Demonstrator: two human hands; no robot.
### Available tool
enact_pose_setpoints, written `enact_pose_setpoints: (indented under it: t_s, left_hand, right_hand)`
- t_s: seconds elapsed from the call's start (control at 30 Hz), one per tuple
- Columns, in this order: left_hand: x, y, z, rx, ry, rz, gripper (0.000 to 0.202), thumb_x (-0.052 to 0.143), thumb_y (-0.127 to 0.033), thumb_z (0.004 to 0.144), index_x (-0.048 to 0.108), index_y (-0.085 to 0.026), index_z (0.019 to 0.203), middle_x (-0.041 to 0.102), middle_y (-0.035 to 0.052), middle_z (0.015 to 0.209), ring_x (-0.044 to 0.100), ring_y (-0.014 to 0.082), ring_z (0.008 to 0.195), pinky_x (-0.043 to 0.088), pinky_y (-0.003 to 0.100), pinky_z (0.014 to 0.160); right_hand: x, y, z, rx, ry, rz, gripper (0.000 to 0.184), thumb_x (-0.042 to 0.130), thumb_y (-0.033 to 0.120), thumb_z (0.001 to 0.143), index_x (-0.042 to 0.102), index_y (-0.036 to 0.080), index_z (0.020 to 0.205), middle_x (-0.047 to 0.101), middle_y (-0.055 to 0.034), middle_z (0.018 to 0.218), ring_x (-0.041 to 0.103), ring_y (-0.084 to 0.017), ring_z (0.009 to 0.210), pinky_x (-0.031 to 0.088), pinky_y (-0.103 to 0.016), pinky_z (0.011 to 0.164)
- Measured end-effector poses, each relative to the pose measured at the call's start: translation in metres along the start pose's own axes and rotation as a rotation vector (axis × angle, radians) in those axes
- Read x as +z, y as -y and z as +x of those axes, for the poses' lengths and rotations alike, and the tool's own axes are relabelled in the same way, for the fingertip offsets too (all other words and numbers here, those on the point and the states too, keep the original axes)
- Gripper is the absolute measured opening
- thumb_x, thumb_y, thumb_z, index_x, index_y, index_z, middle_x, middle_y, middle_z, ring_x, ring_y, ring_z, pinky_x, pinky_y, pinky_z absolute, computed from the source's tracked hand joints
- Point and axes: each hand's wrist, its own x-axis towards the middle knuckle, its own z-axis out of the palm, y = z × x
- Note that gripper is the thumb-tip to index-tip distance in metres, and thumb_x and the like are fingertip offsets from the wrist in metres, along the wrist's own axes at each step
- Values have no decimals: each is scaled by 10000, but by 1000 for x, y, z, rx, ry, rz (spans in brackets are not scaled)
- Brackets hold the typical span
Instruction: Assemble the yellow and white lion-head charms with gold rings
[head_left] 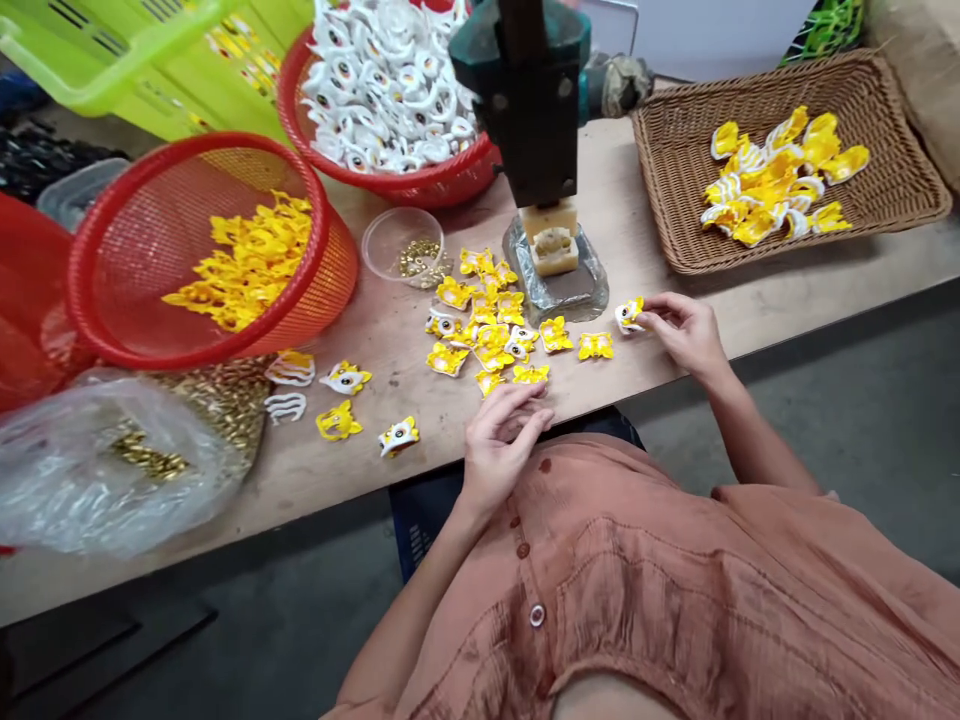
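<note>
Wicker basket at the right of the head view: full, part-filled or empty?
Part-filled: yellow-and-white pieces lie in the wicker basket, with bare weave showing around them.

Wooden workbench [315, 480], loaded

Carries cluster of mostly yellow pieces [493, 345] just beyond left hand [501, 430], one yellow piece [596, 346] between hands. Bears foil-wrapped base [590, 297] past both, wicker tray [660, 170] beyond right hand [686, 335]. Holds clear cup [377, 252] and two red baskets [335, 268] farther out, left of left hand; plus scattered yellow-and-white pieces [398, 437] nearer, clear plastic bag [75, 480] farthest left.
</note>
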Motion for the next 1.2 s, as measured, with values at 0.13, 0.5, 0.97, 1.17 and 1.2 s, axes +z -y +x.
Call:
enact_pose_setpoints:
  t_s: [0.13,0.5,0.97,1.17,1.2]
  left_hand:
    - [23,6,41,442,252,507,350,577,-119,1018,712,-173,1337,725,148,1261,687,261,1175,610,471,1047]
    - [63,18,89,40,251,121,313,722,-268,939,751,-166,1233,782,157,1138,744,291,1062,592,498,1018]
    - [34,-3,23,-484,142,-599,496,941,-306,736,731,-181,1168,787,61,967,761,179,803,641,307,764]
    - [20,16,43,55,-29,166,313,730,-272,930,754,-204,1235,684,120,1274,725,233,1037,607,406,957]
    - [18,20,53,124,10,313,287,712,-226,928,763,-202,1210,696,126,1252,693,272,1117,569,465,1037]
  right_hand:
    - [-8,-18,19,-162,1,-428,161,680,265,942,822,193,965,808,-85,957,705,-235,888,555,-411,907]
    - [-26,8,-27,-342,-178,-240,219,629,306,1027,818,255,1124,782,-85,1066,714,-233,1015,601,-450,943]
    - [35,38,-56,95,387,453,386,910,406,791,770,232,1106,777,-39,1055,732,-158,940,663,-299,877]
    - [21,19,-40,68,148,150,245,837,358,825,761,194,992,765,-30,888,705,-139,772,637,-281,742]
    - [18,16,-36,48,126,84,224,816,346,841,764,192,995,768,-30,878,708,-142,755,635,-287,728]
